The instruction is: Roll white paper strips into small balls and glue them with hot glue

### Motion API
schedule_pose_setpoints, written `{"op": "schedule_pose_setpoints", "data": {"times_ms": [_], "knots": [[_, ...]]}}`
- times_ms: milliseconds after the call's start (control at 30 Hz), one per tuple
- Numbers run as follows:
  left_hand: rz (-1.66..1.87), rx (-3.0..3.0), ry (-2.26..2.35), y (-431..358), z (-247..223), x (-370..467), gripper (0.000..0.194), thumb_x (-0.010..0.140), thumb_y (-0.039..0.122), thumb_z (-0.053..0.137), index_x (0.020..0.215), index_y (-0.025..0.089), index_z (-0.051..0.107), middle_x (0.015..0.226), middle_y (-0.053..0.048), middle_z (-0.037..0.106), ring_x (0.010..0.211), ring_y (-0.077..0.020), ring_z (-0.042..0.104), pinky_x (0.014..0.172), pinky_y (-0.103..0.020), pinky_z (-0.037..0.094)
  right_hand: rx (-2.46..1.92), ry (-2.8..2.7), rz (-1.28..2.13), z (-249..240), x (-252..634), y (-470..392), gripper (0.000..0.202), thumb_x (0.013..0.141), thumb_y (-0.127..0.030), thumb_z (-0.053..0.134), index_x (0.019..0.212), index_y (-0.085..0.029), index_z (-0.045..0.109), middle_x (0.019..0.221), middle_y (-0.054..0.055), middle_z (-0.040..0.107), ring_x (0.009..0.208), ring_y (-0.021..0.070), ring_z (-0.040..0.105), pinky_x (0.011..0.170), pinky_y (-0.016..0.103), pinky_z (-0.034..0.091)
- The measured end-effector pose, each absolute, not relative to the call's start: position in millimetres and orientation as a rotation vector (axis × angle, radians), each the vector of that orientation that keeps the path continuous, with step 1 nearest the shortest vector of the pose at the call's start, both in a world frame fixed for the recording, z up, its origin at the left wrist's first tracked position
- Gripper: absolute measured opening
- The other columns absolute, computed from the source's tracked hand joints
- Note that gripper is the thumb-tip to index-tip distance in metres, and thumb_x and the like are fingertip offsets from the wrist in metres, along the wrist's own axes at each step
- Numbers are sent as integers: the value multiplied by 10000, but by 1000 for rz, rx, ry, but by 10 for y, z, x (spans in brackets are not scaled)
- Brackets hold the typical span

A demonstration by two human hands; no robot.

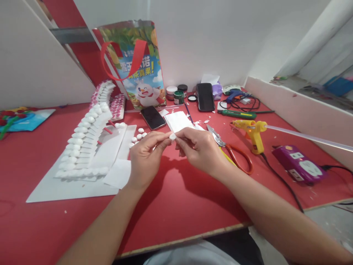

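- Forearms (110,217), nearest, crossed the red table's (165,221) front edge.
- A white, fan-like assembly (87,147) stood toward the table's left edge.
- Left hand (149,151) and right hand (201,149) were together, fingertips pinching one white piece (172,137) well in from the table's front edge.
- That piece looked light, soft and easily dented, its rim the likely hold.

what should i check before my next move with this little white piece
1. White piece steadied by left hand and right hand: ok, at the fingertips of both.
2. Glue stick in the glue gun: ok, sticking out of the back.
3. Glue hot enough: cannot tell.
4. Scissors well away from the right arm: not ok, lying close by.
5. Spare white pieces nearby: ok, beyond the left hand.
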State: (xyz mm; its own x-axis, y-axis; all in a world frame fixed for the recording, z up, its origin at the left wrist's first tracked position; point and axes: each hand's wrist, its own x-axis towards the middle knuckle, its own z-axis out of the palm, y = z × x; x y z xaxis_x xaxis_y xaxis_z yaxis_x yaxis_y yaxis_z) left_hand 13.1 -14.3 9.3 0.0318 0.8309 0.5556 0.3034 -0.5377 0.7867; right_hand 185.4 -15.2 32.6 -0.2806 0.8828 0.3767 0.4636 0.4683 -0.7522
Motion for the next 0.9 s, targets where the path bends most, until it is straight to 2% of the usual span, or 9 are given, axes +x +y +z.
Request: {"op": "schedule_pose_setpoints", "data": {"times_ms": [67,200,400,500,600,700,800,900], "knots": [[1400,1747,1117,-94,120,61,93,864,252,769,936,235,825,878,-26,769,821,-157,688,792,-273,552,-1106,-1989,658,324,1897,-124,137,962,-179,548,899,-155,668,705,20,683,595,118,612,626,244,428],[1223,1711,1041,-41,140,-20,188,867,291,767,1042,259,826,865,-24,760,802,-152,678,774,-271,546,-1062,-2068,636,312,1930,-93,147,960,-164,550,907,-142,685,718,27,697,590,113,617,624,247,424],[1274,1717,1088,-119,195,33,200,906,303,721,1063,228,819,910,-33,797,841,-163,714,840,-278,558,-1151,-1828,862,367,1892,-82,170,950,-250,618,826,-148,673,643,-7,666,519,107,633,576,234,461],[1307,1608,1085,-138,214,60,205,899,314,729,1056,212,812,878,-25,790,816,-156,709,810,-265,561,-1188,-1769,885,389,1882,-87,177,919,-314,683,845,-153,682,699,3,709,535,107,641,561,233,466],[1301,1501,1017,-121,197,65,200,899,316,731,1047,206,808,864,-23,772,811,-148,685,807,-262,554,-1166,-1821,794,395,1877,-106,125,903,-284,694,884,-160,686,762,5,739,586,98,635,584,226,463],[1273,1445,937,-100,164,56,199,899,310,735,1058,211,804,911,-29,769,837,-144,670,849,-272,548,-1190,-1807,785,406,1873,-123,106,896,-238,675,822,-161,679,706,-4,713,566,90,607,559,221,447],[1269,1444,946,-93,148,40,207,897,312,740,1068,214,802,928,-30,768,848,-144,672,855,-268,547,-1204,-1706,960,430,1880,-113,144,875,-305,713,866,-163,692,735,9,721,578,102,615,530,222,467],[1267,1489,1001,-95,165,23,221,900,328,735,1078,215,800,898,-24,767,832,-145,679,835,-260,553,-1105,-1509,1323,445,1899,-73,298,866,-446,724,882,-150,689,801,37,729,574,111,630,512,236,522]]}}
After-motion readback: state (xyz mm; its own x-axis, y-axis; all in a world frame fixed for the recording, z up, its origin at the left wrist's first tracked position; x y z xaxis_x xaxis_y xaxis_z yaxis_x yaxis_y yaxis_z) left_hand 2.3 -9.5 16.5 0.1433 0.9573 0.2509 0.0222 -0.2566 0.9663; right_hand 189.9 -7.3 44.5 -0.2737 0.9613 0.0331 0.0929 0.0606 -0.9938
